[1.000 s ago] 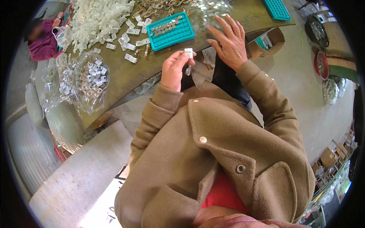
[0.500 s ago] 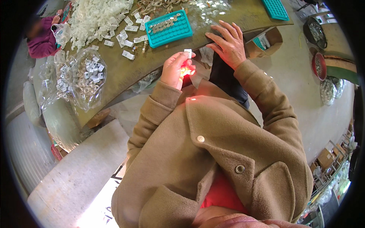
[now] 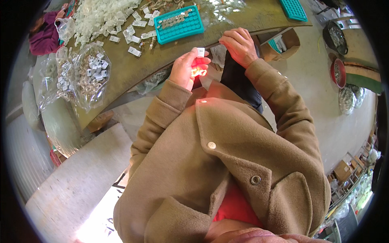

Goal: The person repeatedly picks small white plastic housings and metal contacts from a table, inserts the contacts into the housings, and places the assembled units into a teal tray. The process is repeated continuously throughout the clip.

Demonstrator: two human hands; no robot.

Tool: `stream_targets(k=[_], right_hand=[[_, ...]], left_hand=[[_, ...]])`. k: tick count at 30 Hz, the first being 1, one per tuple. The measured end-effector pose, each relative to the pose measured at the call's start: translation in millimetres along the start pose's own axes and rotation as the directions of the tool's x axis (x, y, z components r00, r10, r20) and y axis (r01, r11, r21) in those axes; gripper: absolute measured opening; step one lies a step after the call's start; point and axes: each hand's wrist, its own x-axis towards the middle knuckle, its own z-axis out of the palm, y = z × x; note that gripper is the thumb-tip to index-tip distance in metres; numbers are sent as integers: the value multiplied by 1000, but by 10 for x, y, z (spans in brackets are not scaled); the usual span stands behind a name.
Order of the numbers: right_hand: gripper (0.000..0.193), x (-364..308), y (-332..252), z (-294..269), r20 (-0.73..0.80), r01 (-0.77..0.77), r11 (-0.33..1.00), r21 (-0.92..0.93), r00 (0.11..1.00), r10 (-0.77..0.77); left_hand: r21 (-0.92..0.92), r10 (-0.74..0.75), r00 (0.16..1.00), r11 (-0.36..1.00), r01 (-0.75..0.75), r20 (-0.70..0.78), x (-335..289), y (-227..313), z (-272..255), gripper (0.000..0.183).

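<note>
My left hand (image 3: pixel 184 69) pinches a small white plastic casing (image 3: pixel 201 52) between thumb and fingertips, just off the table's near edge. Bright red light glows on the lower fingers of that hand. To its right, my right hand (image 3: pixel 242 49) has its fingers curled together at the table edge; whatever they may hold is too small to make out. Beyond my hands lies a teal dimpled tray (image 3: pixel 182 35), with small round metal discs (image 3: pixel 172 21) lined up along its far side. Several loose white casings (image 3: pixel 134 51) are scattered left of the tray.
A heap of translucent plastic pieces (image 3: pixel 101 18) covers the olive table's (image 3: pixel 133 71) far left. Clear bags (image 3: pixel 95 75) of white casings sit at its left edge. Another teal tray (image 3: pixel 293 9) lies far right, above a cardboard box (image 3: pixel 292 42). A person in purple sleeves (image 3: pixel 45 36) sits far left.
My right hand has drawn its spread fingers together and shifted slightly left and nearer. The left hand keeps the white casing, its lower fingers now a little more extended.
</note>
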Motion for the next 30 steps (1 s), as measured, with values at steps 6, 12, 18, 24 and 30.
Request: stream_targets(k=[6, 12, 18, 24, 30], right_hand=[[9, 175, -38, -20, 13, -491, 832, 259, 863, 505], [15, 445, -333, -218, 430, -596, -27, 802, 546, 719], [16, 567, -600, -291, 640, -581, -328, 744, 481, 599], [14, 589, -717, -217, 623, -644, -226, 731, 494, 606], [13, 603, -800, -179, 506, -623, -18, 782, 618, 602]], left_hand=[[-144, -31, 996, 989, 42, 79, 30, -5, -59, 32], [-263, 54, 986, 965, -10, 160, -10, 73, 8, 28], [-285, 73, 980, 958, -18, 185, -126, 173, 110, 29], [-280, 66, 981, 960, -13, 180, -195, 252, 152, 26], [-308, 144, 977, 947, -90, 156, -268, 228, 207, 25]])
